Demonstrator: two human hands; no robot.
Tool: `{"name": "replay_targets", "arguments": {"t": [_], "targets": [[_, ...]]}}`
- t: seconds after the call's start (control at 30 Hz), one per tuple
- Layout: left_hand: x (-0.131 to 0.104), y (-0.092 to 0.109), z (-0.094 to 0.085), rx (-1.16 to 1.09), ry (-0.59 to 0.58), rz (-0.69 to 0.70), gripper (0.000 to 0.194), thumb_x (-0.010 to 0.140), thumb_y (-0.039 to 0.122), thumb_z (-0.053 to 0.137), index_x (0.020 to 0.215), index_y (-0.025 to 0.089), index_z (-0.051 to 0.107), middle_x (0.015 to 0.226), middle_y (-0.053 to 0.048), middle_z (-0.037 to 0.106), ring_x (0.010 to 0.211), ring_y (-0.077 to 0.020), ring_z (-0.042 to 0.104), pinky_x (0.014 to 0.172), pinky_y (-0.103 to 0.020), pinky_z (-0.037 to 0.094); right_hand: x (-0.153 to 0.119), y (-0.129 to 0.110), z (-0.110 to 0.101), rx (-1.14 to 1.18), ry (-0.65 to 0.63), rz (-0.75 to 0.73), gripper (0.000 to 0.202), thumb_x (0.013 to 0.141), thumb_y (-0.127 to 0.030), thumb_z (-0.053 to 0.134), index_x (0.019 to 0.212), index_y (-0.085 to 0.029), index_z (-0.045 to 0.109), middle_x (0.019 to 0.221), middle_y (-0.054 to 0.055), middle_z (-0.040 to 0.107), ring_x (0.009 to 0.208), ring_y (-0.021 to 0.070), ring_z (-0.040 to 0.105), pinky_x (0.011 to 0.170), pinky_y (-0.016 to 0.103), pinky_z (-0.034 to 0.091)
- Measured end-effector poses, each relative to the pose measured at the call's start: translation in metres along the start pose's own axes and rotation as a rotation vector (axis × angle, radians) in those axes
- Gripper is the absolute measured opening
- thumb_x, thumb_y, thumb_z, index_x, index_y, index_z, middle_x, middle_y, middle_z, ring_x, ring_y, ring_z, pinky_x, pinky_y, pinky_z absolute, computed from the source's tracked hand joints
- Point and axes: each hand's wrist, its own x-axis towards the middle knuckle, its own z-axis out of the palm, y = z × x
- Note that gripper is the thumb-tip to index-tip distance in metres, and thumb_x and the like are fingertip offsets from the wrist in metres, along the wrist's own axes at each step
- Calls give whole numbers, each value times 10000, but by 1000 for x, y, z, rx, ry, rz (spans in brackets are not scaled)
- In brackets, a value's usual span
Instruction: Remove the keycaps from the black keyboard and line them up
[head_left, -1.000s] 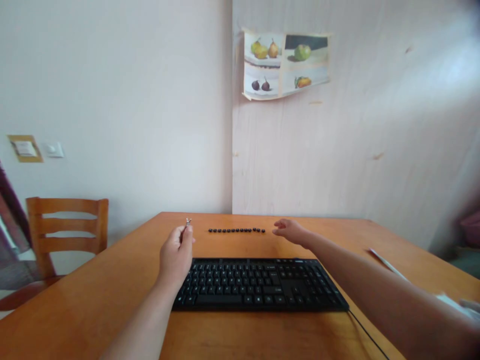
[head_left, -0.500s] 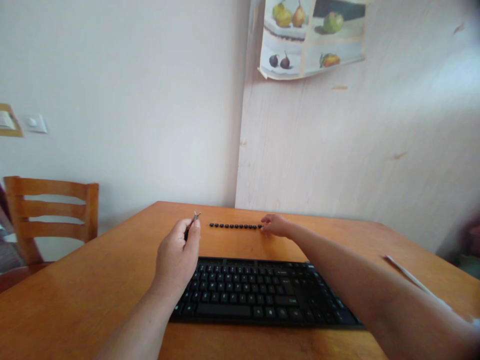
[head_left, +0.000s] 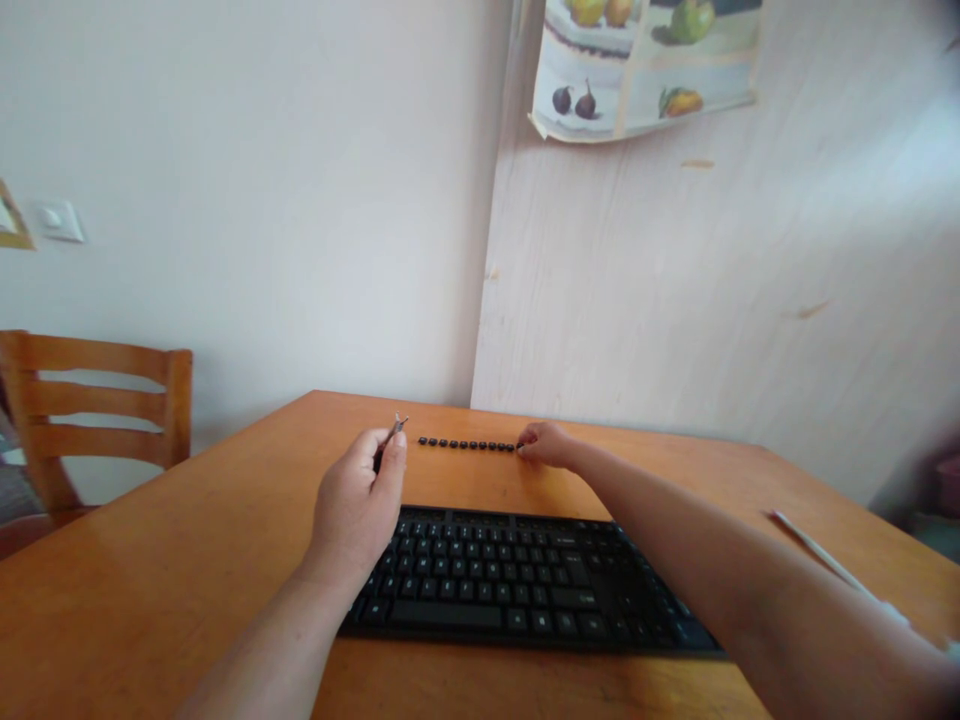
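My left hand [head_left: 358, 500] is closed around a small keycap puller [head_left: 400, 425], its forked metal tip sticking up past the thumb; the rest is hidden in the fist. Beyond the keyboard, a straight row of small black keycaps [head_left: 472, 445] lies across the table. At the right end of that row, my right hand [head_left: 547, 445] pinches the last keycap [head_left: 520, 447], mostly covered by the fingertips. Nearer to me lies the black keyboard [head_left: 480, 575], partly hidden by both forearms; its right-hand part looks dark, without clear key markings.
The wooden table [head_left: 225, 540] reaches back to the wall. On the right lies a thin, pale, pencil-like stick [head_left: 821, 555]. A wooden chair [head_left: 105, 400] stands at the left, and a fruit picture sheet [head_left: 645, 70] hangs on the wall.
My right hand has shifted slightly left, its fingers closing on the keycap at the row's right end. The left hand stays nearly in place. The view has tilted slightly down.
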Motion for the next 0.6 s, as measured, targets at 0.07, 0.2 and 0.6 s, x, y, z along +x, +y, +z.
{"name": "replay_targets", "arguments": {"t": [0.07, 0.2, 0.6], "targets": [[0, 0, 0, 6, -3, -6, 336, 901, 486, 437, 911, 205, 620, 711, -3, 653, 670, -172, 590, 633, -257, 405, 1, 0, 0, -10, -11, -9, 117, 681, -200, 643, 738, -160, 738, 638, 33, 653, 603, 147, 579, 544, 238, 396], [1, -1, 0, 12, -9, -12, 347, 896, 486, 430, 917, 198, 623, 717, -14, 657, 683, -180, 593, 645, -264, 416, 2, 2, 0, -14, -9, -9, 131, 682, -185, 631, 738, -165, 749, 665, 38, 671, 633, 157, 594, 564, 242, 410], [1, -2, 0, 14, 0, -11, 326, 898, 473, 437, 887, 206, 624, 696, 6, 649, 658, -159, 586, 609, -247, 393, -1, 3, -1, 19, 7, -28, 171, 666, -148, 622, 777, -185, 746, 748, 31, 696, 676, 155, 602, 587, 234, 424]]}}
